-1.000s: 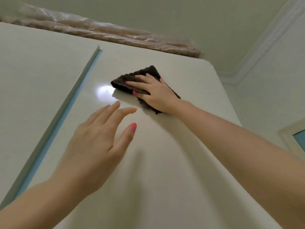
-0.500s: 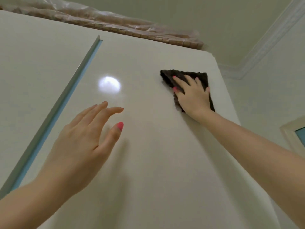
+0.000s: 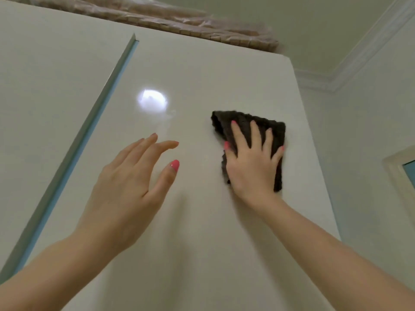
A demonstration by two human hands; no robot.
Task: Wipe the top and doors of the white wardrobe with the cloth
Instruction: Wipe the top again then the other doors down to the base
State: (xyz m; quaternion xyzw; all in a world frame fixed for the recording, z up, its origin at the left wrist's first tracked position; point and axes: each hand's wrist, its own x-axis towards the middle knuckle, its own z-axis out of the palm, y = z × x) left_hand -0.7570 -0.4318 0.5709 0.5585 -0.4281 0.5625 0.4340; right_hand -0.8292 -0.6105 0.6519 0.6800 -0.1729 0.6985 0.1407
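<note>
I look up at the white wardrobe's right door (image 3: 202, 70), glossy with a bright light spot on it. A dark brown cloth (image 3: 275, 133), folded, lies flat against the door near its right edge. My right hand (image 3: 251, 167) presses on the cloth with fingers spread. My left hand (image 3: 132, 182) hovers in front of the door's middle, fingers apart and holding nothing; whether it touches the door I cannot tell. The left door (image 3: 51, 86) stands beyond a grey-blue gap (image 3: 89, 129).
On the wardrobe's top lies a woven mat wrapped in clear plastic (image 3: 202, 25). Ceiling moulding (image 3: 350, 61) and a wall (image 3: 370, 135) lie to the right, with a framed panel (image 3: 402, 173) at the right edge.
My right hand swept the cloth from the door's upper middle to its right edge, then down the door. My left hand stayed about where it was. The view tilted slightly.
</note>
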